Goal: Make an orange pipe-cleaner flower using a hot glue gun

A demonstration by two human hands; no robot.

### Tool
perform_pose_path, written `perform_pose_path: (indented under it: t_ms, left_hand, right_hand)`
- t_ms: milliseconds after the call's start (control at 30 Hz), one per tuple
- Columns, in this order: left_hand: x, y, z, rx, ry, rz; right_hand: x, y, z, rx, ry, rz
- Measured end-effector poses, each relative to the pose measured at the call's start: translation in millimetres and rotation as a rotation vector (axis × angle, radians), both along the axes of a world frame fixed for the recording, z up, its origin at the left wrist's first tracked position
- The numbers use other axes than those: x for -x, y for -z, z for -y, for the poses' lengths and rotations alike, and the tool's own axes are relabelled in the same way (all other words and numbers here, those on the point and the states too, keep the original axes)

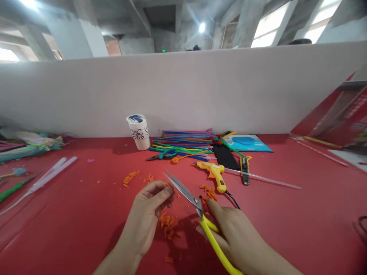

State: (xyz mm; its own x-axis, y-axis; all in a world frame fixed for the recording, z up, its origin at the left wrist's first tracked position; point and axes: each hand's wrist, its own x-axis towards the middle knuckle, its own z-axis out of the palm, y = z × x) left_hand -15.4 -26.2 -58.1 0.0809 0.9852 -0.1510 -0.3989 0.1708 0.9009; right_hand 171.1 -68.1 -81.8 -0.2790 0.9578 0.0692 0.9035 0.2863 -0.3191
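Note:
My right hand (pixel 233 235) grips yellow-handled scissors (pixel 197 208) whose open silver blades point up and left toward my left hand. My left hand (pixel 150 208) is closed in a pinch, fingertips together just left of the blades, holding a small orange piece that is mostly hidden. Short orange cuttings (pixel 168 223) lie on the red table (pixel 86 214) under and between my hands. More orange bits (pixel 130 177) lie farther back on the left, and another orange cluster (pixel 210 193) sits by the scissor pivot.
A yellow glue gun (pixel 215 173) with a black cord lies behind the scissors. Behind it are a pile of coloured pipe cleaners (pixel 186 143), pliers (pixel 159 156), a white cup (pixel 139 131), a utility knife (pixel 244 168) and a blue packet (pixel 248 143). A white partition (pixel 183 91) backs the table.

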Motion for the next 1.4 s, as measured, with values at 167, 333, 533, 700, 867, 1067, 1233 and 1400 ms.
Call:
perform_pose_path:
  t_ms: [167, 333, 533, 700, 867, 1067, 1233, 1400]
  left_hand:
    - [2, -3.0, -1, -0.038, -0.062, 0.001]
    - [2, -7.2, 0, -0.072, -0.095, -0.04]
    - [2, -9.0, 1, -0.075, -0.078, -0.042]
    - [3, -8.3, 0, -0.083, -0.06, -0.037]
    - [3, -8.6, 0, -0.087, -0.055, -0.033]
    - [3, -9.4, 1, -0.095, -0.059, -0.043]
    - [4, -9.6, 1, -0.084, -0.065, -0.057]
    - [4, -10.5, -2, -0.081, -0.089, -0.067]
  right_hand:
    - [0, 3.7, 3, -0.143, -0.066, 0.056]
    - [-2, 8.1, 3, -0.258, -0.083, 0.099]
    - [-3, 7.0, 2, -0.321, -0.1, 0.131]
    - [-2, 5.2, 3, -0.313, -0.116, 0.101]
    - [-2, 5.0, 2, -0.308, -0.108, 0.087]
    - [-2, 5.0, 2, -0.385, -0.124, 0.113]
    - [-3, 5.2, 2, -0.408, -0.12, 0.133]
    - [-6, 11.5, 0, -0.358, -0.073, 0.114]
